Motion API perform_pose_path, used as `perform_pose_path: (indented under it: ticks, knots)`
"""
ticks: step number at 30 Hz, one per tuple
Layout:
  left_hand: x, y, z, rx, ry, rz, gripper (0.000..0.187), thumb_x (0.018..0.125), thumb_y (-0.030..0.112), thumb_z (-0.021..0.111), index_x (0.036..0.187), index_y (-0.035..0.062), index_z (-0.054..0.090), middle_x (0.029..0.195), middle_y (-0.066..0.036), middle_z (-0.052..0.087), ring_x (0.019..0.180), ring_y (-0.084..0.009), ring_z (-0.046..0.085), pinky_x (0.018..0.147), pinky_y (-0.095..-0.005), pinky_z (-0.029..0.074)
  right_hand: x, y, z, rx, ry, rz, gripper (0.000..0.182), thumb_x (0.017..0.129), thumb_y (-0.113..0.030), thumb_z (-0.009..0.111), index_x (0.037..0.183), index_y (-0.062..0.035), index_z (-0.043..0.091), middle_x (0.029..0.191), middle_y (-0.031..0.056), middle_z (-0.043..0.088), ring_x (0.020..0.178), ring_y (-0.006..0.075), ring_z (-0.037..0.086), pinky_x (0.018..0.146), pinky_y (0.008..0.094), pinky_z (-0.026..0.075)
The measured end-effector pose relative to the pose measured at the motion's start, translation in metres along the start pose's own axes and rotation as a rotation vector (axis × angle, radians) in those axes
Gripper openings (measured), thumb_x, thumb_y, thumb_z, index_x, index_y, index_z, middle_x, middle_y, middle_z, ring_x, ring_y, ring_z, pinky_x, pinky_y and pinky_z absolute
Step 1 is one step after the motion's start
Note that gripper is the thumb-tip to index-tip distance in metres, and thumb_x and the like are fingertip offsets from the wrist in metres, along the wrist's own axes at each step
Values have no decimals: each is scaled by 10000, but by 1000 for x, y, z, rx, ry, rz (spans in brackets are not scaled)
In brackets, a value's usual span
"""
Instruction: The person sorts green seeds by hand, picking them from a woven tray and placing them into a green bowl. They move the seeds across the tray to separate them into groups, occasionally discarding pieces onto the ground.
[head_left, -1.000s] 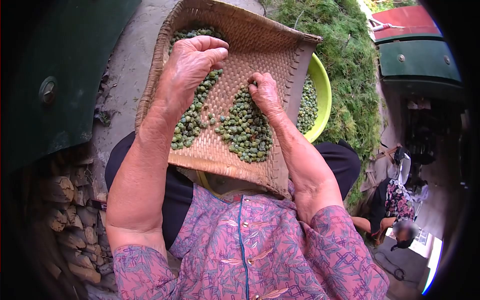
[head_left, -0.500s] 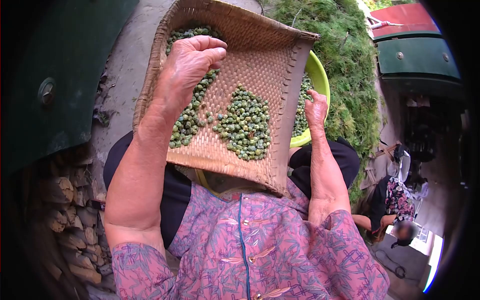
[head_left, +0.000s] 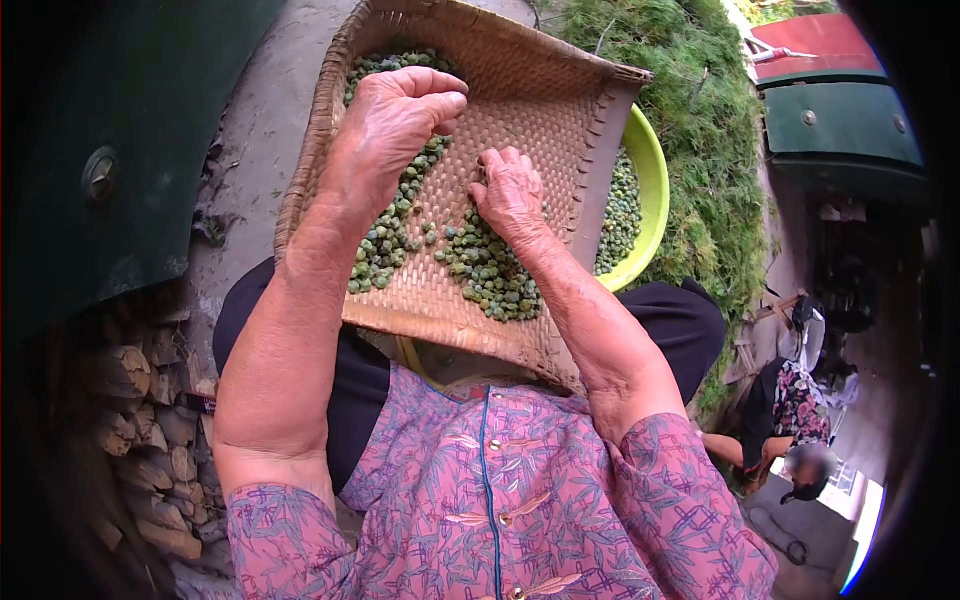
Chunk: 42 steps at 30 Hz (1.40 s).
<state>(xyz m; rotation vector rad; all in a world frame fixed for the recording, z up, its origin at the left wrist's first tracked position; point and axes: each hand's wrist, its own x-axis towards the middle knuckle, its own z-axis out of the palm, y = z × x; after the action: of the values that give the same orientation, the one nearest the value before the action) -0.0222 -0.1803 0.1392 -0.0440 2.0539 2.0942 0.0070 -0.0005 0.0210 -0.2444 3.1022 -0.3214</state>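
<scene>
A woven winnowing basket (head_left: 530,110) lies tilted across my lap, holding small round green berries in two groups. My left hand (head_left: 400,115) is raised above the left pile of berries (head_left: 385,235), thumb and fingers pinched together. Whatever is between those fingertips is hidden. At the upper edge of the right pile of berries (head_left: 490,270), my right hand (head_left: 512,190) hovers low over the weave. Its fingers are bent, with the thumb apart from the forefinger. Beside the basket's right edge stands a yellow-green basin (head_left: 655,185) with more berries (head_left: 622,215) inside.
Cut green foliage (head_left: 710,180) is heaped beyond the basin. Split firewood (head_left: 150,440) is stacked at the lower left, below a dark green panel (head_left: 110,120). Another person (head_left: 790,410) is in the background at the right.
My right hand has moved left from over the basin to the right pile in the basket. My left hand keeps its pinch above the left pile. The view has shifted slightly.
</scene>
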Motion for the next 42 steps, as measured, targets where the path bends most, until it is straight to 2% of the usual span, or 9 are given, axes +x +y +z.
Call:
perform_pose_path:
  ticks: [5, 17, 22, 24, 28, 30, 32, 38, 42]
  knots:
    - [0, -1, 0, -11, 0, 1, 181, 829, 144, 651, 977, 43, 676, 853, -42, 670, 735, -104, 616, 723, -254, 507, 4, 9, 7, 126, 29, 50, 241, 709, -93, 612, 943, -42, 582, 957, 165, 519, 950, 346, 522, 799, 438, 464]
    - [1, -3, 1, 8, -14, -1, 190, 832, 135, 644, 990, 33, 672, 858, -52, 671, 750, -107, 616, 742, -257, 509, 3, 14, 10, 165, -33, -57, 116, 742, -41, 553, 857, -28, 565, 930, 191, 507, 919, 370, 520, 791, 446, 454]
    - [0, -2, 2, 7, -11, -10, 193, 831, 141, 648, 990, 35, 673, 860, -52, 672, 748, -106, 616, 742, -255, 508, 2, 21, 13, 257, -2, -74, 103, 745, -21, 548, 845, -37, 568, 913, 179, 511, 915, 357, 523, 788, 439, 454]
    - [-2, -2, 5, -23, 21, 1, 205, 805, 123, 641, 966, -2, 670, 791, -43, 642, 698, -103, 573, 670, -248, 475, 2, 24, 13, 282, -5, -74, 103, 745, -18, 549, 844, -40, 568, 908, 175, 512, 917, 351, 524, 789, 438, 454]
    - [-1, -3, 4, -17, 8, -9, 201, 806, 119, 641, 964, -1, 670, 791, -43, 644, 693, -102, 573, 671, -248, 476, 3, 27, 12, 315, -36, -138, 122, 734, -16, 573, 853, -41, 578, 896, 176, 508, 922, 354, 520, 785, 435, 449]
    - [1, -6, 3, 10, -22, -15, 194, 826, 142, 657, 990, 39, 676, 854, -49, 675, 741, -105, 617, 732, -258, 509, 4, 29, 12, 316, -63, -137, 123, 730, -13, 579, 850, -38, 581, 897, 178, 506, 927, 355, 519, 786, 428, 447]
    - [1, -6, 3, 8, -22, -11, 195, 828, 145, 656, 992, 40, 675, 854, -50, 675, 739, -105, 618, 732, -259, 509, 2, 32, 13, 363, 38, -158, 80, 746, -14, 599, 825, -23, 598, 843, 153, 538, 833, 320, 560, 742, 388, 467]
    - [-1, -6, 1, 6, -19, -9, 198, 839, 148, 643, 1006, 44, 667, 867, -58, 675, 739, -106, 620, 732, -263, 511, -14, 82, -19, 401, 306, 141, 124, 720, -31, 601, 835, -53, 642, 774, 111, 578, 688, 216, 593, 665, 314, 490]
    - [-4, -12, 3, 11, -20, -20, 203, 842, 163, 636, 1003, 42, 664, 878, -58, 673, 743, -110, 622, 734, -268, 510, -38, 146, -34, 233, 323, 259, 177, 712, -14, 554, 839, -56, 670, 792, 119, 609, 757, 255, 603, 740, 343, 483]
